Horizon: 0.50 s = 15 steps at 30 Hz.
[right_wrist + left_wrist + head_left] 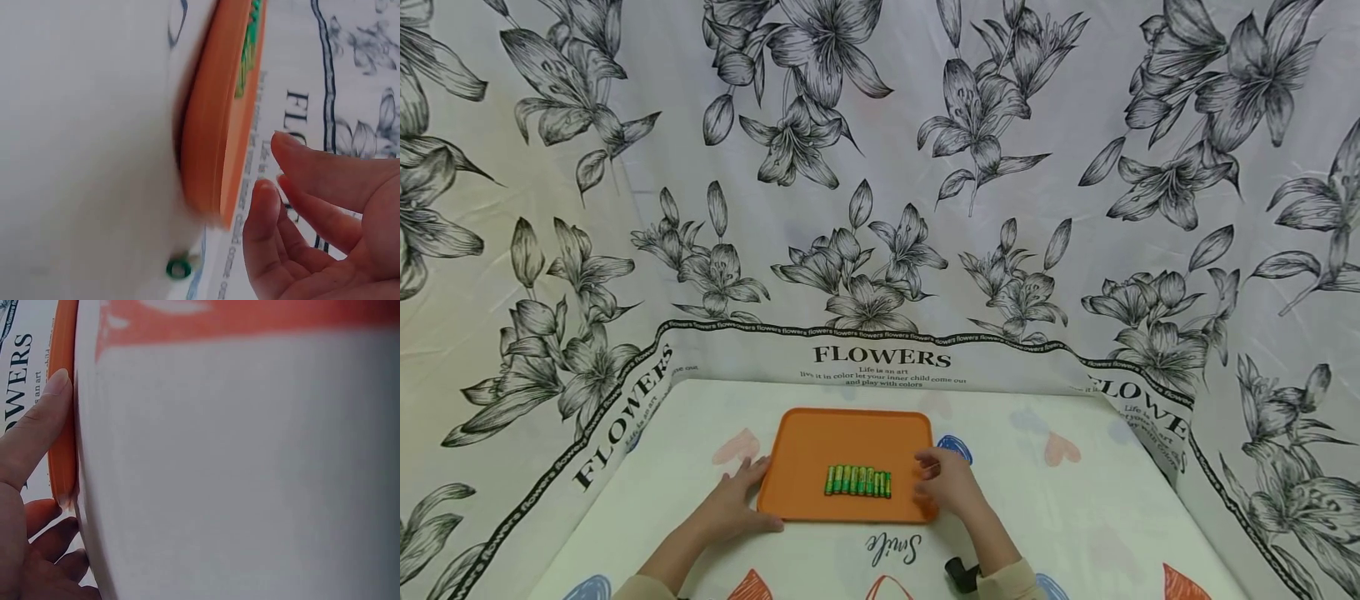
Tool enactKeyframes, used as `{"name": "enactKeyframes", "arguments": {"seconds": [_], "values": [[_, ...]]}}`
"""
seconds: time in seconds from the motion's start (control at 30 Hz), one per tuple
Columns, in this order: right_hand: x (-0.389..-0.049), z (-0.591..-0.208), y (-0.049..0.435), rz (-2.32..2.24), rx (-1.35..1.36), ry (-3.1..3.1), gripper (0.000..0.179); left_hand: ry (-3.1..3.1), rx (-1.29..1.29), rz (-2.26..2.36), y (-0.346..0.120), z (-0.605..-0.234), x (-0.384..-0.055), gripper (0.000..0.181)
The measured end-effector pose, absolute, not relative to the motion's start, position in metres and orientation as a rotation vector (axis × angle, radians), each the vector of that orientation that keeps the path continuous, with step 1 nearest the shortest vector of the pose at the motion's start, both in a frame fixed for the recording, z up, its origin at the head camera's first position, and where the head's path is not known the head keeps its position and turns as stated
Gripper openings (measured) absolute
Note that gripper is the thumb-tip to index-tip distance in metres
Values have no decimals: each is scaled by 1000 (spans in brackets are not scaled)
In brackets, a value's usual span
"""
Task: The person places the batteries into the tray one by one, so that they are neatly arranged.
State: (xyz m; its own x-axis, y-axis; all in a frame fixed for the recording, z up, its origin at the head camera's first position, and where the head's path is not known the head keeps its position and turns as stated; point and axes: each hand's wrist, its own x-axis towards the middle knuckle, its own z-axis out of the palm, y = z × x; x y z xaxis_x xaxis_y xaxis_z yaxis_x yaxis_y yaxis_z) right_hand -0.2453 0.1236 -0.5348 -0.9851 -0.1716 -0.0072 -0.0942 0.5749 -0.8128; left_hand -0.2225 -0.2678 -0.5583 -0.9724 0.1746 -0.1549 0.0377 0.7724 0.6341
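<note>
An orange tray lies on the table, carrying a row of several green-and-yellow batteries near its front middle. My left hand spans the tray's front left corner. In the left wrist view its thumb lies straight along the tray wall, and the other fingers bend loosely by the corner. Over the tray's right edge is my right hand. Its fingers are loosely bent, and nothing shows between them and the thumb. The right wrist view shows the batteries past the tray's rim.
A small round green thing appears beyond the tray's corner in the right wrist view. A black object sits by the right wrist. Printed cloth covers the table, and a flowered curtain hangs behind and at both sides.
</note>
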Motion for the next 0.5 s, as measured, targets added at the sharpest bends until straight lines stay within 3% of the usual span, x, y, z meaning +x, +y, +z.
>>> {"name": "enactKeyframes", "arguments": {"seconds": [0.5], "values": [[-244,-541,169,-1167,-56,2738,57,2761,154,972,-266,-555,-222,122]]}}
